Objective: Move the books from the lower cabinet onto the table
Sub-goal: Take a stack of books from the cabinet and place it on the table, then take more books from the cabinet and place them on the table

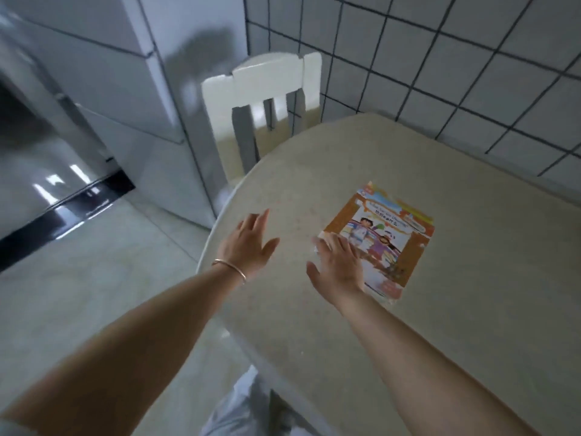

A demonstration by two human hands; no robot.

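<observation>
Books (382, 239) are laid on the tabletop (471, 278) at three o'clock; the cabinet is unseen. Left hand (251, 243) and right hand (338, 265): each grip spread, nothing held.

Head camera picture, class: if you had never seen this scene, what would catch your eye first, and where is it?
The brightly coloured books stand out first, lying flat in a small stack on the pale table, right of centre. Next come the two open hands: the right hand over the stack's near-left corner, the left hand, with a bracelet at its wrist, above bare tabletop. A white chair stands behind the table.
</observation>
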